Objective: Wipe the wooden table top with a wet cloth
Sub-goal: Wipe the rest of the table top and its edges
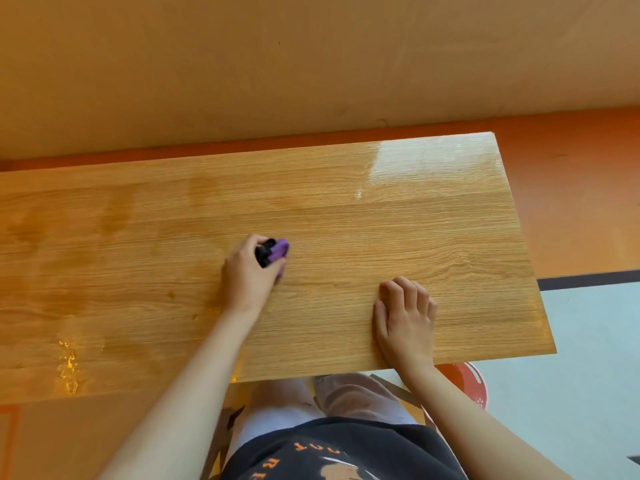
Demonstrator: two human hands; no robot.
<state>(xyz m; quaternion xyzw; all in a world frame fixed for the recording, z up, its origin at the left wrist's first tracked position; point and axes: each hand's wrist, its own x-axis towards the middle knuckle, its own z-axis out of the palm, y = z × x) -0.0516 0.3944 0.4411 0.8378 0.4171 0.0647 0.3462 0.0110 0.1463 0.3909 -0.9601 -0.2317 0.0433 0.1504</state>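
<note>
A long wooden table top with a glossy grain runs across the head view. My left hand is near its middle, closed around a bunched purple and black cloth that is pressed on the wood. My right hand rests on the table close to the near edge, fingers curled and nothing in it. Darker damp streaks and small puddles show on the left part of the table.
The table's far edge runs along a tan wall. Its right end stops over an orange floor and pale floor. A red stool peeks out under the near right edge, beside my legs.
</note>
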